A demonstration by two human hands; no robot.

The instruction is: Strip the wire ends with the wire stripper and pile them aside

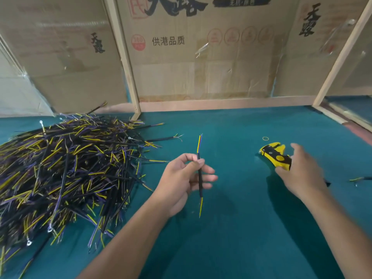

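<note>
My left hand [181, 178] pinches a short black cable [200, 178] between thumb and forefinger and holds it upright above the table. Yellow and blue cores stick out of its top end, and a yellow core shows at its bottom end. A yellow and black wire stripper [274, 153] lies on the green table to the right. My right hand [302, 172] hovers over its handles with the fingers spread, and the thumb is at the handle end. The handles are partly hidden under that hand, which is slightly blurred.
A large heap of black, yellow and purple wire pieces [60, 174] covers the left of the green table [231, 228]. One loose wire [360, 178] lies at the right edge. A small ring [265, 138] lies behind the stripper. Cardboard walls [201, 57] with wooden posts close off the back.
</note>
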